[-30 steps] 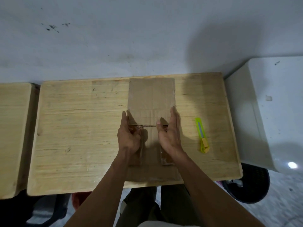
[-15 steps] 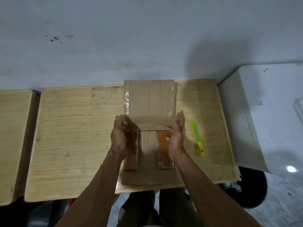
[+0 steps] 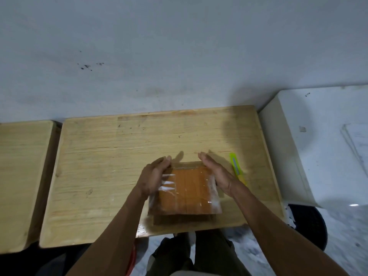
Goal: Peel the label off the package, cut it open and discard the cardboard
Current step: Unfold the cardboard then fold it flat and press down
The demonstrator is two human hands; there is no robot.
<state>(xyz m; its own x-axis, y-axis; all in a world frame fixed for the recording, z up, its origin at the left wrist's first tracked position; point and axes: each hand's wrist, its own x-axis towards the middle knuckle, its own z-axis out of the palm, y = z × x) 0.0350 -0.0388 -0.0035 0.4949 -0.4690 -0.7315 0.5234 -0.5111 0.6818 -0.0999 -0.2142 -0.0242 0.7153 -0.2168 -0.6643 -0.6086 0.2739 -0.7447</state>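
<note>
A person's two bare hands flank a flattened cardboard package [image 3: 187, 193] lying on a pale wooden worktop [image 3: 103, 156], near its front edge. Half a second earlier the cardboard was spread open, its far flap stretching toward the wall; now it has been folded over into a compact stack, with glossy orange-brown tape facing up. The left hand [image 3: 154, 176] rests against the package's left side, its fingers [image 3: 164, 161] extended and close together, gripping nothing. The right hand [image 3: 216, 172] lies along the package's right side, palm turned inward, its fingers [image 3: 204, 157] straight and together, also gripping nothing. A yellow-green utility knife [image 3: 237, 168] lies just right of the package, beside the right hand. The folded state suggests cutting is finished and the cardboard is being pressed flat, ready for discarding. A white unit [image 3: 318, 148] stands farther right of the package.
</note>
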